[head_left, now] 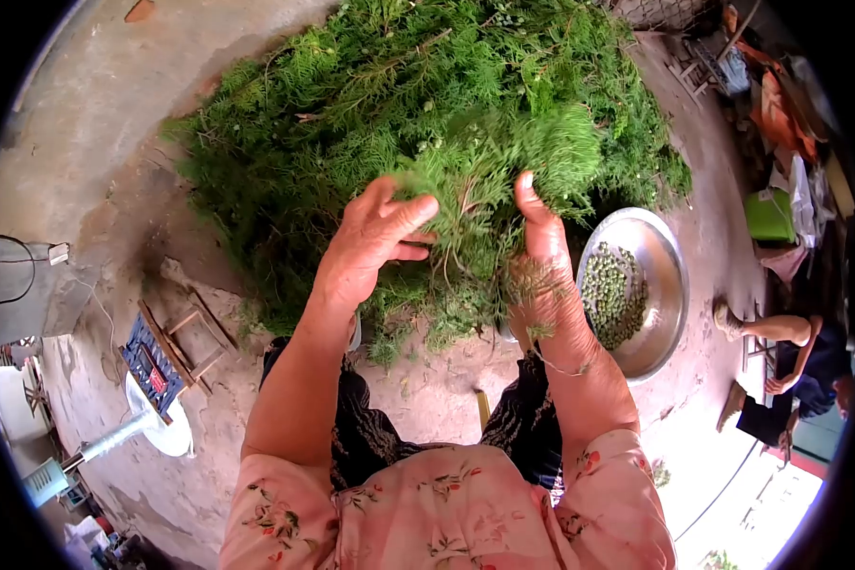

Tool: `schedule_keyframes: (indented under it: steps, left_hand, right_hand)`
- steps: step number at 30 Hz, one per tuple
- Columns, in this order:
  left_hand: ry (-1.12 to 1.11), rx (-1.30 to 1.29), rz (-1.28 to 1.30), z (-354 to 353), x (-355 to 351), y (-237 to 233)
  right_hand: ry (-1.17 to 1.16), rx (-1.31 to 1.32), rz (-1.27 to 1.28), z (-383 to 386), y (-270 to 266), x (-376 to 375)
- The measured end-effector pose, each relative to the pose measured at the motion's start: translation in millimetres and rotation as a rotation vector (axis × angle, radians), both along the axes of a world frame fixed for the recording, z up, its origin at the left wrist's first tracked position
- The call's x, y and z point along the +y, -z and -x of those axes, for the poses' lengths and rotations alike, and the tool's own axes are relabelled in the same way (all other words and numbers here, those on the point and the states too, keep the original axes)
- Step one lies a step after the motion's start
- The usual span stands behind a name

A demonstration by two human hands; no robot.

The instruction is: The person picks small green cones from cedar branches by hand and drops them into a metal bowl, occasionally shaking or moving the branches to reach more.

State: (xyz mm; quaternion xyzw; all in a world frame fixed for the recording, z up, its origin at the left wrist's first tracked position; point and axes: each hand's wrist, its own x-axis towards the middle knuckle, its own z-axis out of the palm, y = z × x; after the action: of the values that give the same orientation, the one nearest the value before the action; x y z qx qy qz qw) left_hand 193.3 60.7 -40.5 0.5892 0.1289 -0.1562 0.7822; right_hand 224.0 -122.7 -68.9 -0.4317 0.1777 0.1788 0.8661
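A large heap of green conifer branches (351, 85) with feathery, scale-like foliage lies in front of me. My right hand (544, 233), thumb pointing up, grips a leafy conifer branch (470, 204) whose outer end is blurred by motion. Sprigs of it hang across my right wrist. To the left of that branch is my left hand (380, 228), its fingers curved and apart, with nothing visible in them. Foliage partly hides the fingers of my right hand.
Right of my forearm stands a metal basin (672, 285) holding many small green cones (612, 294). A wooden chair (195, 347) and a fan (157, 418) are at left. Another person (793, 366) sits at far right, near piled bags (779, 214).
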Motion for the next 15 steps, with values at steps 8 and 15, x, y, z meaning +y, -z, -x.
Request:
schedule_keyframes:
  steps: [8, 15]
  left_hand:
    - [0.266, 0.074, 0.196, 12, -23, 12]
    - [0.104, 0.003, 0.08, 4, -18, 20]
  right_hand:
    - [0.05, 0.027, -0.211, -4, -16, -4]
    - [0.193, -0.065, -0.097, -5, -24, -9]
